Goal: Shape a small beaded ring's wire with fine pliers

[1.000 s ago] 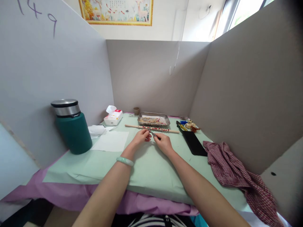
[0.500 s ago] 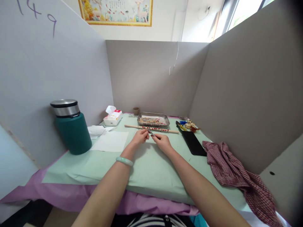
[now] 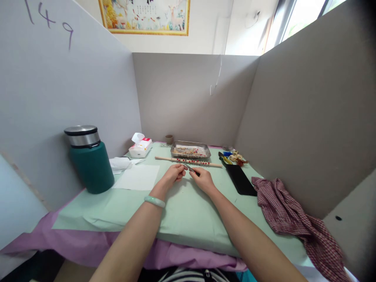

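Slim tool (image 3: pixel 190 169), 1 piece, silvery tip and dark handle; exact type too small to tell. It sat slantwise between my hands, above the pale green table cover (image 3: pixel 194 215), tip toward the left.

Right hand (image 3: pixel 203 179): mine, thumb and fingers pinching the tool's dark handle. Left hand (image 3: pixel 174 175): mine, thumb and fingertips pressed together at the tool's tip; I could not tell whether they pinched anything there. 1 pale green bangle (image 3: pixel 154 201) circled my left wrist.

Wooden rod (image 3: pixel 189 161), 1, pale, lying crosswise just beyond my hands, with red beads (image 3: pixel 202 162) along its middle stretch.

Metal tray (image 3: pixel 190 157), 1, rectangular, behind the rod, loose small beads scattered inside.

To the right: 1 pair of pliers (image 3: pixel 226 159) with yellow on the handles; 1 flat black rectangular object (image 3: pixel 241 179); 1 red-and-white checked cloth (image 3: pixel 290 207), rumpled, draped over the near edge.

To the left: 1 sheet of white paper (image 3: pixel 138 177); 1 tissue pack (image 3: pixel 141 148), tissue protruding; 1 teal flask (image 3: pixel 91 168), steel-topped, upright.
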Tool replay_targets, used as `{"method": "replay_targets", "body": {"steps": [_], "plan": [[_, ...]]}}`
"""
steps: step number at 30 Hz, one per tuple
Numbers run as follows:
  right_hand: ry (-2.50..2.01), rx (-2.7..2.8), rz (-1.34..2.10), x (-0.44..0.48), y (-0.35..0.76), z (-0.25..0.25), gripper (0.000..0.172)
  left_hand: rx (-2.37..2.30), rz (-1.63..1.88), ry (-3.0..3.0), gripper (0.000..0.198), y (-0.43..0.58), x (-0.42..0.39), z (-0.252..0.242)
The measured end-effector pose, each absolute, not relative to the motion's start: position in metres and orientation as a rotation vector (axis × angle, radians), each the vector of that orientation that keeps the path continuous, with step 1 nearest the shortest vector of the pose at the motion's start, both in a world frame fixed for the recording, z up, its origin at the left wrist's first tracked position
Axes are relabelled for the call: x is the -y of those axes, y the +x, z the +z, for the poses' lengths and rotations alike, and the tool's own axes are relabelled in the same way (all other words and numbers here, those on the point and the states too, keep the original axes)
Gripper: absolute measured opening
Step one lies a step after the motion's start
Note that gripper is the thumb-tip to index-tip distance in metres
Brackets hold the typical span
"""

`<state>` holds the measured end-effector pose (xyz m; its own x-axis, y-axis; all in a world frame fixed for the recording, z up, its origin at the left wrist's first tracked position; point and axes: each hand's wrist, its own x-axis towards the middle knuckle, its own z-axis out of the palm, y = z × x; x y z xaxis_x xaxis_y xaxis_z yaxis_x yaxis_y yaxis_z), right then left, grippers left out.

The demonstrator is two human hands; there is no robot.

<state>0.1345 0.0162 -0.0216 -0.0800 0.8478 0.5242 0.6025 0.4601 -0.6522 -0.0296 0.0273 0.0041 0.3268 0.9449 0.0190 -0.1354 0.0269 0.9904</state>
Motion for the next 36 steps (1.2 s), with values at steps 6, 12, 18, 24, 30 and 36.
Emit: {"method": "replay_targets", "body": {"steps": [6,12,18,24,30,36], "plan": [[-1.270,1.831,0.235,-0.013,0.135,-0.020,0.025,-0.860,1.014,1.272,0.015,-0.030,-0.029,0.002],[-1.234,1.828,0.293,-0.014,0.136,-0.018,0.024,-0.925,0.990,1.348,0.017,-0.032,-0.025,0.007],[-1.194,1.809,0.473,-0.014,0.135,-0.016,0.029,-0.853,0.991,1.339,0.017,-0.033,-0.023,0.010],[-1.227,1.805,0.270,-0.013,0.133,-0.018,0.025,-0.896,1.023,1.324,0.014,-0.030,-0.020,0.011],[-1.188,1.770,0.364,-0.013,0.132,-0.019,0.026,-0.862,1.003,1.338,0.014,-0.031,-0.018,0.014],[-1.182,1.765,0.378,-0.013,0.132,-0.019,0.025,-0.884,0.995,1.346,0.013,-0.029,-0.017,0.015]]}}
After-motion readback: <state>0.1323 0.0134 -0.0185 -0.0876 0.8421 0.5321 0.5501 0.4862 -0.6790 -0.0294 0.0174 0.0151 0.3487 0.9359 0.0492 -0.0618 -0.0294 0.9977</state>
